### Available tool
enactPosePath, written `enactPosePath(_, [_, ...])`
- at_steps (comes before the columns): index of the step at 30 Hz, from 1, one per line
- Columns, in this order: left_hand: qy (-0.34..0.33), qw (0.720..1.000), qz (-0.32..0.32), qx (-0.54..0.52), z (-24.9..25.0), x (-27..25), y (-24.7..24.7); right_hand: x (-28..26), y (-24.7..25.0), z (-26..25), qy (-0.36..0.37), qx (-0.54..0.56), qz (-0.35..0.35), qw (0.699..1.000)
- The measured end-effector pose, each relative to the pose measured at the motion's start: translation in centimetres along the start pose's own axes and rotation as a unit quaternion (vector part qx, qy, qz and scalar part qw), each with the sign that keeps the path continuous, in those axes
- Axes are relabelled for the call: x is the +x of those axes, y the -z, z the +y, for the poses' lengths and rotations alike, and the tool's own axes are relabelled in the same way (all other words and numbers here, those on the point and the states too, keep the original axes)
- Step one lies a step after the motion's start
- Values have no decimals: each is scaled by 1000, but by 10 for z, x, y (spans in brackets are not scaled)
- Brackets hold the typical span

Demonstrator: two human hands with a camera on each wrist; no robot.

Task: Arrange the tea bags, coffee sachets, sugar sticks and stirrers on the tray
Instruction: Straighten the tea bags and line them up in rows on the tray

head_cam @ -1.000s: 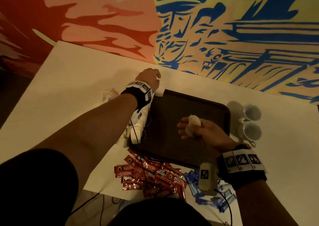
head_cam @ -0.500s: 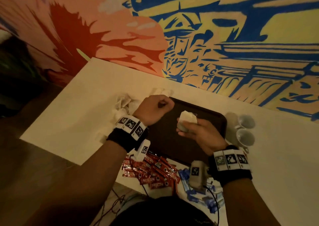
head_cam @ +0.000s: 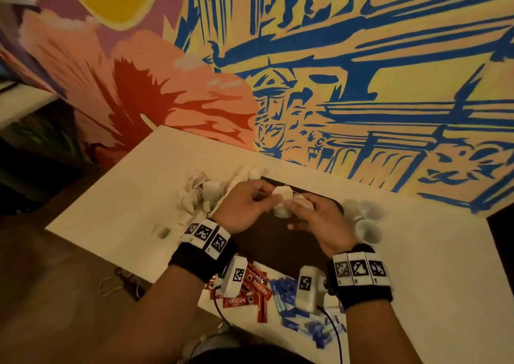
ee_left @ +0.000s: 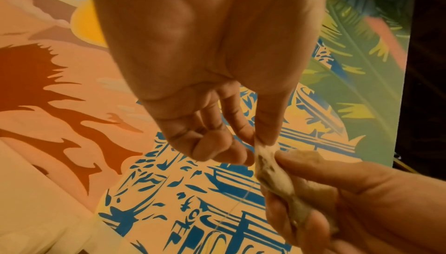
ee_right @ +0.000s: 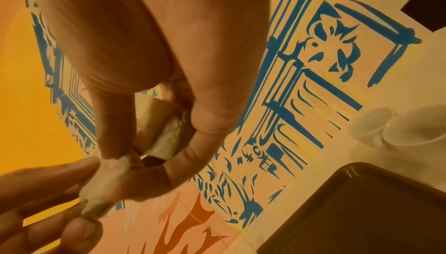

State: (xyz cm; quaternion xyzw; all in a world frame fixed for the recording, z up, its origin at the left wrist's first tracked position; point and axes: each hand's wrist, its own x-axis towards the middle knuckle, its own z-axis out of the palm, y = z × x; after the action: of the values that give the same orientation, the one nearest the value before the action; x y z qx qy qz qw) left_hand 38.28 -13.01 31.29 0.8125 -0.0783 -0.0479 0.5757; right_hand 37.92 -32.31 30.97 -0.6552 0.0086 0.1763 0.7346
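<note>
Both hands meet above the dark brown tray (head_cam: 278, 249). My left hand (head_cam: 271, 196) pinches the top of a pale tea bag (head_cam: 283, 195) between thumb and forefinger; the left wrist view shows that tea bag (ee_left: 272, 178) with a thin string hanging from it. My right hand (head_cam: 294, 206) grips the same bag from the other side. A second folded tea bag (ee_right: 166, 130) sits under its curled fingers. A loose pile of tea bags (head_cam: 200, 194) lies left of the tray. Red coffee sachets (head_cam: 253, 288) and blue sugar sticks (head_cam: 292, 305) lie near the table's front edge.
Two white cups (head_cam: 367, 224) stand right of the tray, also visible as cups (ee_right: 391, 128) in the right wrist view. A painted wall (head_cam: 333, 85) rises right behind the table. The table's left edge drops to a dark floor with cables (head_cam: 119, 280).
My left hand left the tray's far left corner and came in to pinch the tea bag in my right hand. Both hands rose and moved closer together.
</note>
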Motion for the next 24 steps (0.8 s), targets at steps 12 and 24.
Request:
enactPosePath(12, [23,1000,5,-8,38,-4,-13,-2,6,-39,86,-80,32,993])
enactPosePath(24, [12,999,-38,-29,62,-9,-7,-19,12,-48,134,-65,41,988])
